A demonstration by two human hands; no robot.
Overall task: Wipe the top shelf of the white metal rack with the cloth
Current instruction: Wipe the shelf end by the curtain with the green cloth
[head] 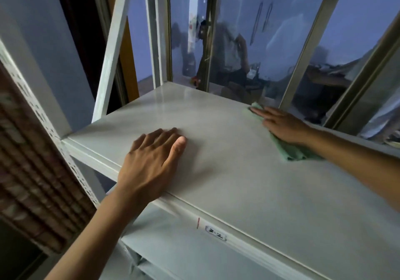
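The white metal rack's top shelf (227, 171) fills the middle of the head view, a flat pale surface. My left hand (151, 162) lies palm down on its near left part, fingers together, holding nothing. My right hand (283, 126) presses flat on a light green cloth (290, 152) near the shelf's far right edge. The cloth shows beyond my fingertips and below my wrist; its middle is hidden under the hand.
White perforated rack posts (112, 48) rise at the left and back corners. A glass window with metal frames (255, 41) stands right behind the shelf. A brown woven blind (28, 171) hangs at the left. A lower shelf (184, 253) with a small label (215, 233) sits below.
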